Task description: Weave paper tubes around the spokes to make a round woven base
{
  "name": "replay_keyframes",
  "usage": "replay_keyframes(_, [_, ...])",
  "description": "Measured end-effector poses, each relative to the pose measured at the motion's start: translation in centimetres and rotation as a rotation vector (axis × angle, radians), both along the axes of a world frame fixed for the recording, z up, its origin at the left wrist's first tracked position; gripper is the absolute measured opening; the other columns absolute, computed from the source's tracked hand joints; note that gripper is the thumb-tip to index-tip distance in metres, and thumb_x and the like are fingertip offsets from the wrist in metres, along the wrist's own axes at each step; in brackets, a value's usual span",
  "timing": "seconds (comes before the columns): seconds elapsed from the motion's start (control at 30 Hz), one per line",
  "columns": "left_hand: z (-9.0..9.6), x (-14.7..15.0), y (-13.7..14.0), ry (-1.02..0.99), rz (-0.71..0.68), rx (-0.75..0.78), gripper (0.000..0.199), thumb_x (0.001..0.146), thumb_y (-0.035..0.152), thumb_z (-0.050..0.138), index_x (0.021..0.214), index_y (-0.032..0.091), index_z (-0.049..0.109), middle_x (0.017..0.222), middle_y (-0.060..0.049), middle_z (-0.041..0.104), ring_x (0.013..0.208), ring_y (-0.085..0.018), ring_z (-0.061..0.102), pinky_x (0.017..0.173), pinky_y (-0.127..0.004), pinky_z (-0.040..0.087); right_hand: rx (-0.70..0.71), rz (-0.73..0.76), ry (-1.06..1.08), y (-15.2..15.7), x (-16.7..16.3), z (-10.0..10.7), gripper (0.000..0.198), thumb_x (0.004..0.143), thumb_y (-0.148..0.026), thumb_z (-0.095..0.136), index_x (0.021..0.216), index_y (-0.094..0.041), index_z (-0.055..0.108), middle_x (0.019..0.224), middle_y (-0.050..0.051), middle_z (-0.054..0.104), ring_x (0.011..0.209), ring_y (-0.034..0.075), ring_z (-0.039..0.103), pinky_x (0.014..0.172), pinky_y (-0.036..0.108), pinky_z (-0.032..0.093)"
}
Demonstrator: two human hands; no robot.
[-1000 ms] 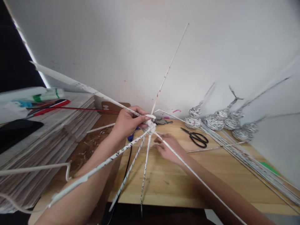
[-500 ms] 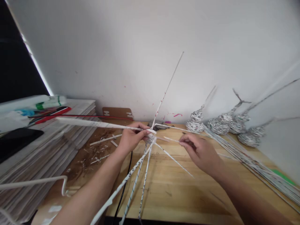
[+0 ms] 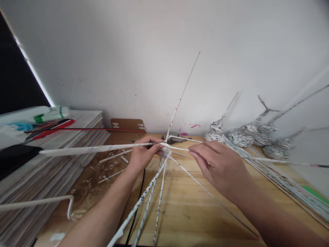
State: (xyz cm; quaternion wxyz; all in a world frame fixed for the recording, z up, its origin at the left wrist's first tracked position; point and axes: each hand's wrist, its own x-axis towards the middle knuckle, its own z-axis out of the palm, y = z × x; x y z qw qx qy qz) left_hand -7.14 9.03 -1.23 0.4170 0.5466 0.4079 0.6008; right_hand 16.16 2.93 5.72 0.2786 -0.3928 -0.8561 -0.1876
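A small woven piece of rolled newspaper (image 3: 166,153) hangs above the table, with several long paper tubes fanning out from it. My left hand (image 3: 144,152) pinches the piece at its left side, thumb and fingers closed. One white paper tube (image 3: 97,149) runs out leftward past that hand. At the right, my right hand (image 3: 218,161) pinches a paper tube (image 3: 178,148) between thumb and fingers, close to the woven piece. Another tube (image 3: 177,109) points up toward the wall, and a speckled tube (image 3: 142,195) slants down toward me. My fingers hide part of the weave.
Finished woven paper gourds (image 3: 216,131) stand along the wall at the right, beside a bundle of paper tubes (image 3: 277,175). Stacked newspapers (image 3: 84,127) fill the left, with a black phone-like object (image 3: 20,161) on top. Paper scraps (image 3: 102,164) litter the brown surface.
My right hand has moved left, closer to the woven piece, and a tube now stretches out behind it to the right. The leftward tube's far end has dropped lower.
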Motion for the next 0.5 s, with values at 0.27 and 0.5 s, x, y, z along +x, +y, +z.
replay_keyframes(0.27, [0.16, 0.06, -0.22, 0.054, 0.018, 0.014, 0.022, 0.071, 0.035, 0.077, 0.079, 0.014, 0.073, 0.073, -0.004, 0.073, 0.061, -0.016, 0.069, 0.062, -0.029, 0.062, -0.048, -0.034, -0.021, 0.11, -0.42, 0.22, 0.016, 0.094, -0.017, 0.052, 0.097, -0.019, 0.068, 0.081, 0.004, 0.067, 0.079, 0.018, 0.061, 0.069, 0.03, 0.041])
replay_keyframes(0.5, [-0.33, 0.16, -0.58, 0.139, 0.069, 0.114, 0.017, 0.077, 0.031, 0.073, 0.087, 0.018, 0.075, 0.075, -0.003, 0.073, 0.064, -0.015, 0.07, 0.064, -0.027, 0.062, -0.015, -0.077, -0.076, -0.17, -1.03, 0.51, 0.015, 0.093, -0.016, 0.053, 0.093, -0.02, 0.068, 0.075, 0.002, 0.066, 0.07, 0.017, 0.06, 0.063, 0.03, 0.036])
